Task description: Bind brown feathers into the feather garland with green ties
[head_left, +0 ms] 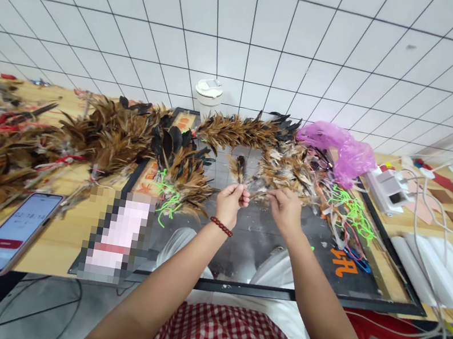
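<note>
Presently, our two hands are near the centre of the frame, close together but apart. Our left hand (230,202), one beaded bracelet (221,226) at its wrist, pinches one small dark-and-brown feather tuft (240,166) by the base, the tuft pointing up. Our right hand (287,208) has thumb and forefinger drawn together; we cannot tell what they grip. Just above it lies one loose feather pile (290,168). We count two green string tangles (351,213), left and right of centre, one purple bag (338,148) at upper right, and one phone (11,232) at lower left.
</note>
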Motion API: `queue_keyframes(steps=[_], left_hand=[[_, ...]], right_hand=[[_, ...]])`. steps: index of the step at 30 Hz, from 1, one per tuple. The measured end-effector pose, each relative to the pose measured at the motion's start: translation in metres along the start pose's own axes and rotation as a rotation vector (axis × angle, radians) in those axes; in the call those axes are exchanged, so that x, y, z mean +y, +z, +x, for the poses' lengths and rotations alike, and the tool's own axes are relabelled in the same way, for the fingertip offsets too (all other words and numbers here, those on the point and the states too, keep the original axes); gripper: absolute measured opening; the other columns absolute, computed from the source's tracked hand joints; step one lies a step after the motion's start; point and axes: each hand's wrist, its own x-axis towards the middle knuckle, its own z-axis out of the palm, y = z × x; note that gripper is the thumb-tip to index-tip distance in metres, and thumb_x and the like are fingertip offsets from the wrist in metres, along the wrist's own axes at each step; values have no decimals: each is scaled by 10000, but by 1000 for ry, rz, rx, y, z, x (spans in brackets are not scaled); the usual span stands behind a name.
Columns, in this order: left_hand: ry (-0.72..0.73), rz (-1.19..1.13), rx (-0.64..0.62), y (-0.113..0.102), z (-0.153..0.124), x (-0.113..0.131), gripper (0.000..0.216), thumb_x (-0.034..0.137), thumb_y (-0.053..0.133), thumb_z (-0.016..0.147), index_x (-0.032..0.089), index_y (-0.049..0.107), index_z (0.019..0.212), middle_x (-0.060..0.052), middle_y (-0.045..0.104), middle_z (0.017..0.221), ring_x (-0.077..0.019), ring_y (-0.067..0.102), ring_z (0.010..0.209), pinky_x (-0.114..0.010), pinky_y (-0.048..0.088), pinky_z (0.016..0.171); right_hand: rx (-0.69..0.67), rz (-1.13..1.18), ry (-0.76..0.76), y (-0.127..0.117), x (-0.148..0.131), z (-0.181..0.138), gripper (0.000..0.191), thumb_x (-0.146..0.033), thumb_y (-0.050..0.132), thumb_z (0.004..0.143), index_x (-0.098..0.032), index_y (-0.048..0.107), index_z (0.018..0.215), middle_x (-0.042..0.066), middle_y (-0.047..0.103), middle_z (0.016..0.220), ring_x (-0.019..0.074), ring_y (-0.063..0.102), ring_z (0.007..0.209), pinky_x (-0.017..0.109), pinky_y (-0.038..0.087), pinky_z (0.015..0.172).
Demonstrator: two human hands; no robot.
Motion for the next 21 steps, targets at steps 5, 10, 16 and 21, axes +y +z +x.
queue_keyframes(steps=[5, 10, 16, 21], left_hand=[[5, 3, 10, 0, 1, 0, 230, 327, 666, 721, 113, 610, 784, 10, 579, 587, -60, 519, 484, -194, 400, 484], [7, -18, 25, -1, 1, 1, 237, 330, 677, 708, 115, 606, 779, 11, 582, 585, -62, 522, 480, -195, 396, 476], [15, -19, 21, -1, 2, -1, 271, 341, 696, 676, 104, 617, 780, 4, 590, 574, -66, 519, 467, -193, 395, 456], [50, 40, 9, 1, 0, -1, 248, 335, 692, 664, 109, 634, 747, -14, 620, 610, -78, 538, 491, -208, 418, 472]], right_hand=[[64, 419, 161, 5, 0, 2, 211, -352, 525, 854, -221, 688, 881, 36, 662, 809, 171, 592, 749, 312, 450, 727], [119, 572, 260, 10, 6, 4, 192, -367, 612, 778, -208, 706, 828, 46, 655, 858, 172, 588, 819, 317, 454, 763], [61, 1018, 567, 6, -3, 7, 244, -366, 734, 648, -176, 651, 777, -14, 618, 647, 92, 528, 560, 228, 426, 559], [-107, 1227, 694, 1, -14, 7, 332, -325, 807, 556, -172, 638, 798, 6, 672, 662, 112, 614, 594, 222, 470, 570]])
